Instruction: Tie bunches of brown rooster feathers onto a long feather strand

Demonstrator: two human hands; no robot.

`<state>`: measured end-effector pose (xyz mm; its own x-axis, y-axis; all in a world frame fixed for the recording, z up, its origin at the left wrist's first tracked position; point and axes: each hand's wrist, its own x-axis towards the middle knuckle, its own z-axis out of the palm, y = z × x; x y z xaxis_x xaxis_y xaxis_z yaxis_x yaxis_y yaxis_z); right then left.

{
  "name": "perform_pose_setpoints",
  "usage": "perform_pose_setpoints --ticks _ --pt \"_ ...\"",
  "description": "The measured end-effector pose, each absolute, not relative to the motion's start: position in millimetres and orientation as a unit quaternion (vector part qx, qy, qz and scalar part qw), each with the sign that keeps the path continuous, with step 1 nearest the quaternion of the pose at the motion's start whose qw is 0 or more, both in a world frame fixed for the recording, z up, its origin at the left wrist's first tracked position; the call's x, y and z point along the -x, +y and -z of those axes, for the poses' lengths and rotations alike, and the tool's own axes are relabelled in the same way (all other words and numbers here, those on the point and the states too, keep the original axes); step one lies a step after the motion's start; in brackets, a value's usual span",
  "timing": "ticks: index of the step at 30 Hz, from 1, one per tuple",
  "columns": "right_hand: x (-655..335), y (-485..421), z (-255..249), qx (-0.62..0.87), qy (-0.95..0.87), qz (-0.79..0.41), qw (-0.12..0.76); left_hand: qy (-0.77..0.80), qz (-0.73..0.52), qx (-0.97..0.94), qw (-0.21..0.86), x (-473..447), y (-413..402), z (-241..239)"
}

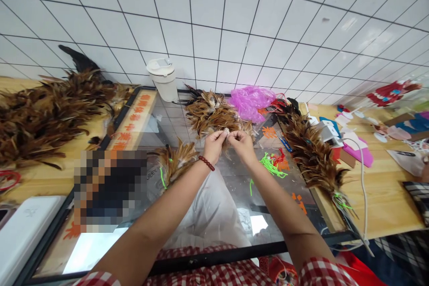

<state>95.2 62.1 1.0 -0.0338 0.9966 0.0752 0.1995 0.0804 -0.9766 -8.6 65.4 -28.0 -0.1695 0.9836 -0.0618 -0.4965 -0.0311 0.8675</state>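
My left hand (214, 146), with a beaded bracelet on its wrist, and my right hand (241, 144) meet fingertip to fingertip over the glass top. Both are closed in a pinch on a small pale, fluffy feather (227, 131); its lower part is mostly hidden by my fingers. Just beyond them lies a heap of brown feathers (211, 114). Nearer, left of my left wrist, rests a smaller feather bunch (177, 161) with green string at its base. Neon green strings (273, 164) and a few red ones lie right of my right forearm.
A lidded white cup (164, 80) stands by the tiled wall, and a pink plastic bag (251, 103) is crumpled behind the feathers. Long feather bundles lie left (43, 120) and right (311, 147). A white cable (363, 187) hangs over the table's right side.
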Motion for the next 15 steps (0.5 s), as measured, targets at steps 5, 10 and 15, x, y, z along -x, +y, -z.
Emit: perform_pose_setpoints --ticks 5,10,15 --pt "-104.4 65.2 -4.6 0.52 -0.634 -0.367 0.439 0.409 -0.622 -0.323 0.584 13.1 62.4 19.6" --pt "-114.4 72.8 -6.9 0.493 -0.603 -0.421 0.465 0.4 -0.615 -0.3 0.61 16.3 60.4 14.0" --pt "-118.1 74.0 -7.4 0.406 -0.635 -0.477 0.451 0.355 -0.557 -0.309 0.685 17.4 56.4 8.9"
